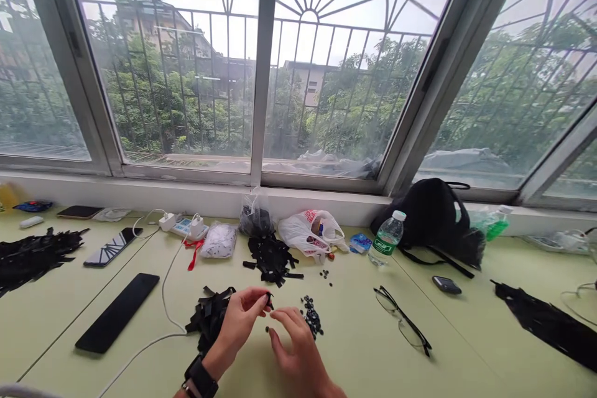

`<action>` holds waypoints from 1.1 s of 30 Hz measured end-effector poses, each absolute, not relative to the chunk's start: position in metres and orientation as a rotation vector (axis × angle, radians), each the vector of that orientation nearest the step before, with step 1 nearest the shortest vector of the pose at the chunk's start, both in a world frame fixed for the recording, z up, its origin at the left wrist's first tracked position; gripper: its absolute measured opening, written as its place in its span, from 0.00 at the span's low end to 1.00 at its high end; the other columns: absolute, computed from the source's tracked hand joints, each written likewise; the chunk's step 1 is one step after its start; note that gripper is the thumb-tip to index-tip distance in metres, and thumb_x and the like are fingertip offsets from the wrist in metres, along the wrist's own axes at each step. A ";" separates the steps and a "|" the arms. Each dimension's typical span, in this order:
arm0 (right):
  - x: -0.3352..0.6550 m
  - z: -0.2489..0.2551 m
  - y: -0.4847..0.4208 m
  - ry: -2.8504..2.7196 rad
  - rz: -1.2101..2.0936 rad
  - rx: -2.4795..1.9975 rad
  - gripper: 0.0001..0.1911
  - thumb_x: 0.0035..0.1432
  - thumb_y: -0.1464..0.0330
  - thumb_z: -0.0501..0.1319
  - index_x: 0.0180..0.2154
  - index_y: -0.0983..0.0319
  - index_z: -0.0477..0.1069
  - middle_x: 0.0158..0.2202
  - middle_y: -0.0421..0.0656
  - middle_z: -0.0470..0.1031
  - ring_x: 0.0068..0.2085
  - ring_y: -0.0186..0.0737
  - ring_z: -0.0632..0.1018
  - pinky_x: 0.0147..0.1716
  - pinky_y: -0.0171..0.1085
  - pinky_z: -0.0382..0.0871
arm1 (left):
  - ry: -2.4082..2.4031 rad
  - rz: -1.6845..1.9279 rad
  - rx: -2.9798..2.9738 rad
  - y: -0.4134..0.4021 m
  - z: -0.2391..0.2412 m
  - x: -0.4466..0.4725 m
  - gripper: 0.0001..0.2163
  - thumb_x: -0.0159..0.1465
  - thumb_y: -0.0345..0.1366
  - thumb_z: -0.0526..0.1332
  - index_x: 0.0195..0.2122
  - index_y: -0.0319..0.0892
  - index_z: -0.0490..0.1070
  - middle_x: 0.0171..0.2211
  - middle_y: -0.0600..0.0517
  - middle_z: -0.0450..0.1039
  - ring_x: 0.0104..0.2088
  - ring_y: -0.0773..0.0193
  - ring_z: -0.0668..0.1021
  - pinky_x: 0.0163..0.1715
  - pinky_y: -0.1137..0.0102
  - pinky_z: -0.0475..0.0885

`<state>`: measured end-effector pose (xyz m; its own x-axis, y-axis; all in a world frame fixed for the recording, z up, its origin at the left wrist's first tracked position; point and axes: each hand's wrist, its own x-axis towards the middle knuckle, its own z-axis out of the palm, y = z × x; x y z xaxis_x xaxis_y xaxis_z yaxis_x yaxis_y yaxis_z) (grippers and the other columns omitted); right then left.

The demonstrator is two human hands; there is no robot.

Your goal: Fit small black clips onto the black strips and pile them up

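My left hand (240, 320) is raised a little above the green table (354, 348), its fingers pinched on a small black piece (268, 302). A dark watch sits on that wrist. My right hand (293, 345) lies just to its right, fingers curled down onto the table beside a little heap of small black buttons (311, 317). A pile of black strips (209, 317) lies just left of my left hand. Another pile of black strips (271, 258) lies farther back.
A black phone (117, 311), a second phone (112, 246) and a white cable (163, 298) lie at left. Glasses (402, 320), a water bottle (386, 239), a black bag (431, 214) and plastic bags (310, 233) sit toward the window. More black strips lie at far left (32, 255) and right (550, 323).
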<state>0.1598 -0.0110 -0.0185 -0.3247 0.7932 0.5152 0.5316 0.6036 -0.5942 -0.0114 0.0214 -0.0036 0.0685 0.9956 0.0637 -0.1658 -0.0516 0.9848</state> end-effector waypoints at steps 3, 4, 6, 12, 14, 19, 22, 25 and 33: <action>0.157 -0.008 -0.002 -1.840 0.485 -1.134 0.09 0.65 0.66 0.62 0.47 0.57 0.73 0.44 0.45 0.78 0.44 0.46 0.78 0.42 0.41 0.73 | 0.944 1.251 1.035 0.020 -0.010 -0.011 0.17 0.58 0.49 0.73 0.39 0.40 0.82 0.36 0.44 0.82 0.35 0.57 0.80 0.37 0.67 0.75; 0.155 -0.006 0.000 -1.802 0.511 -1.151 0.08 0.65 0.64 0.63 0.46 0.57 0.73 0.42 0.45 0.78 0.42 0.45 0.78 0.39 0.40 0.72 | 0.951 1.258 1.028 0.019 -0.012 -0.011 0.17 0.58 0.48 0.73 0.39 0.40 0.82 0.35 0.46 0.81 0.33 0.60 0.79 0.35 0.69 0.73; 0.151 -0.003 0.004 -1.754 0.563 -1.148 0.08 0.65 0.60 0.63 0.42 0.57 0.74 0.40 0.44 0.78 0.40 0.44 0.77 0.37 0.39 0.71 | 0.978 1.269 1.025 0.018 -0.016 -0.011 0.17 0.58 0.48 0.73 0.40 0.40 0.83 0.33 0.48 0.80 0.30 0.65 0.74 0.31 0.73 0.68; 0.148 -0.014 0.009 -1.630 0.867 -1.084 0.16 0.68 0.54 0.59 0.37 0.60 0.73 0.35 0.43 0.76 0.36 0.41 0.75 0.37 0.37 0.68 | 0.951 1.290 0.921 0.017 -0.019 -0.012 0.15 0.55 0.46 0.74 0.32 0.38 0.80 0.25 0.54 0.71 0.25 0.70 0.65 0.26 0.75 0.60; 0.152 -0.018 0.010 -1.584 0.917 -1.094 0.19 0.68 0.52 0.59 0.36 0.60 0.74 0.32 0.42 0.75 0.34 0.40 0.73 0.35 0.36 0.67 | 0.937 1.295 0.860 0.017 -0.018 -0.015 0.14 0.53 0.44 0.74 0.29 0.38 0.77 0.23 0.55 0.68 0.23 0.71 0.64 0.25 0.75 0.60; 0.163 -0.018 0.009 -1.560 0.875 -1.165 0.22 0.67 0.50 0.58 0.33 0.62 0.74 0.28 0.40 0.68 0.29 0.37 0.66 0.30 0.35 0.61 | 0.870 1.308 0.808 0.016 -0.015 -0.025 0.06 0.54 0.35 0.68 0.30 0.39 0.74 0.25 0.54 0.71 0.23 0.71 0.66 0.25 0.75 0.61; 0.168 -0.014 0.008 -1.630 0.883 -1.190 0.23 0.67 0.49 0.58 0.32 0.61 0.73 0.26 0.38 0.64 0.29 0.36 0.64 0.29 0.35 0.59 | 0.888 1.310 0.883 0.014 -0.011 -0.028 0.07 0.55 0.34 0.67 0.35 0.40 0.76 0.31 0.52 0.74 0.27 0.68 0.72 0.31 0.73 0.68; 0.170 -0.011 0.007 -1.645 0.935 -1.187 0.23 0.66 0.49 0.58 0.31 0.61 0.71 0.26 0.38 0.63 0.28 0.35 0.62 0.29 0.34 0.57 | 0.952 1.255 1.017 0.012 -0.006 -0.028 0.13 0.55 0.37 0.72 0.40 0.40 0.76 0.31 0.52 0.76 0.29 0.66 0.75 0.32 0.71 0.70; 0.171 -0.017 0.011 -1.540 1.003 -1.201 0.22 0.63 0.53 0.63 0.26 0.61 0.65 0.23 0.35 0.59 0.25 0.33 0.58 0.25 0.34 0.51 | 0.976 1.211 1.158 0.019 -0.011 -0.034 0.13 0.59 0.42 0.71 0.39 0.39 0.76 0.22 0.55 0.70 0.23 0.68 0.72 0.25 0.73 0.66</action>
<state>0.1706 0.0111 -0.0166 -0.1105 0.9787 0.1732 0.2373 0.1952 -0.9516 -0.0344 0.0194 -0.0111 0.1246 0.9915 0.0378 -0.1734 -0.0157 0.9847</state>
